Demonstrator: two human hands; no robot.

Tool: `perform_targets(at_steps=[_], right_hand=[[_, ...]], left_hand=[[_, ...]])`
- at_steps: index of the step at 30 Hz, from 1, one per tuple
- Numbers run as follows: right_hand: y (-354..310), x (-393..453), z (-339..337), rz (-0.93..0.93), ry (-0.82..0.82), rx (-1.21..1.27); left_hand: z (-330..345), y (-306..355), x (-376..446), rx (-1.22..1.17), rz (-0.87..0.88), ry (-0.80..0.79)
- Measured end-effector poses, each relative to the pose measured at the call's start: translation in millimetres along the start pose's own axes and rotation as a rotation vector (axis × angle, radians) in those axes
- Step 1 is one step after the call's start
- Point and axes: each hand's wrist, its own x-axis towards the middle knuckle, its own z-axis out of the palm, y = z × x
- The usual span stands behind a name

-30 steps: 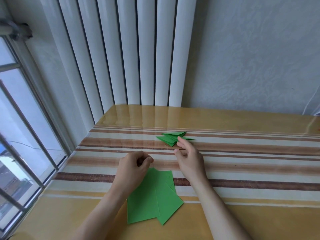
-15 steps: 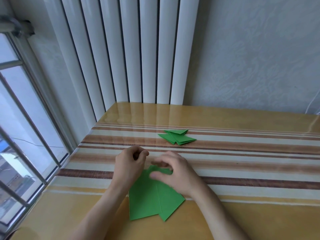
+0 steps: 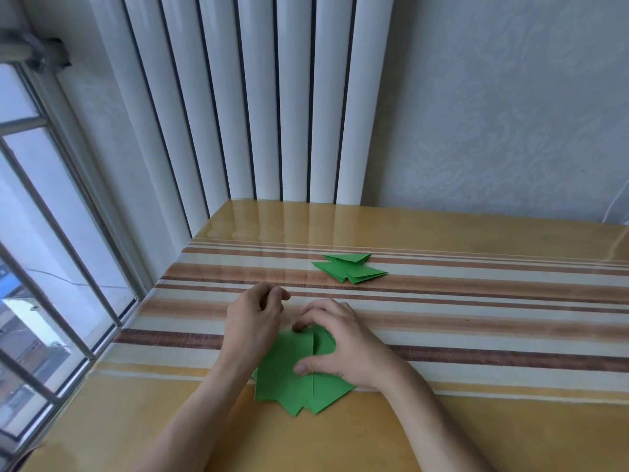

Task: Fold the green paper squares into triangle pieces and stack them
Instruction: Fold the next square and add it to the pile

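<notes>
No readable text, labels or nos. anywhere; view thru window perhaps too blurry.

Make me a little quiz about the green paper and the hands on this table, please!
1. True or false: the folded triangles lie farther from the person than the flat green squares.
2. Which hand touches the squares? A) left hand B) right hand
3. What stands against the wall behind the table?

Key: 1 true. 2 B; its fingers and thumb lie on the paper. 3 A white radiator.
</notes>
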Motion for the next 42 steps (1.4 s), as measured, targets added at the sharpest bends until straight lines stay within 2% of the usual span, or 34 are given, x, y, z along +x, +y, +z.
perform_targets(at_steps=[10,14,17,23,28,34,39,42], right_hand=[[0.0,2.2,3.7,0.047,0.101,0.073],[-0.6,2.3,5.2,0.07,0.145,0.086],[0.4,2.4,5.1,0.095,0.171,0.099],[3.2,3.9,7.5,0.094,0.207,0.122],[3.0,4.0,7.4,0.107,0.252,0.149],[5.6,5.7,8.5,0.123,0.339,0.258],[11.3,10.4,5.6,0.155,0.429,0.467],[13.0,10.6,1.5,0.175,0.454,0.58]], left_hand=[[1.9,-0.2,-3.1,0.116,0.1,-0.088],[3.8,-6.6,0.6,0.28,0.158,-0.107],[3.8,-7.7,0.1,0.438,0.16,-0.178],[3.9,-5.8,-1.3,0.478,0.14,-0.231],[3.1,-5.2,-2.8,0.389,0.148,-0.23],[2.3,-9.6,1.0,0.186,0.285,-0.158],[2.5,-9.5,1.5,0.007,0.27,-0.058],[2.5,-11.4,3.7,-0.078,0.206,-0.073]])
